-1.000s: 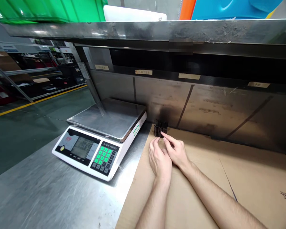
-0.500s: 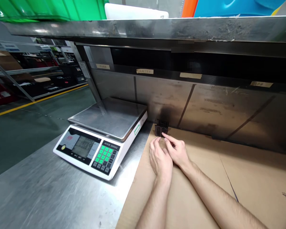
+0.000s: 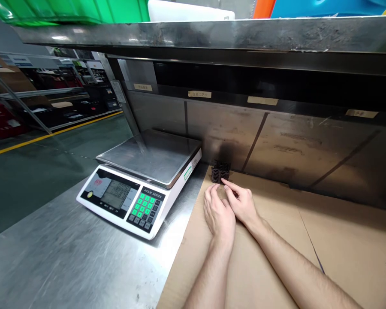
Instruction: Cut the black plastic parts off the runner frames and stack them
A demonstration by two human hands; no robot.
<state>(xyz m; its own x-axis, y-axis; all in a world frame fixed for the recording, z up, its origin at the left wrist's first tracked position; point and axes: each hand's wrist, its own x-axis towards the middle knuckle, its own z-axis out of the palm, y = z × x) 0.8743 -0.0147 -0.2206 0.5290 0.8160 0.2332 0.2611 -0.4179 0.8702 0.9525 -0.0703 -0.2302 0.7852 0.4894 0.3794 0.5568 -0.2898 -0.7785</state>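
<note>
Against the back panel, at the corner of the cardboard, stands a small stack of black ribbed pieces (image 3: 220, 171). My right hand (image 3: 243, 205) reaches to its front with the index finger stretched out, the fingertip at the stack's lower right edge. The other fingers of that hand are bent, and I see nothing held in them. Just left of it, my left hand (image 3: 219, 213) rests on its side on the cardboard (image 3: 276, 266). Its fingers are stretched and slightly curved in front of the stack. The palm side is partly hidden.
A white digital scale (image 3: 141, 184) with a steel pan stands to the left on the metal table (image 3: 67, 262). Overhead runs a steel shelf (image 3: 193, 36) carrying a green bin (image 3: 73, 12), a white object and a blue item. Labels line the ledge behind.
The view has shifted slightly, so everything sits a little further right. Both hands keep nearly the same pose by the black stack.
</note>
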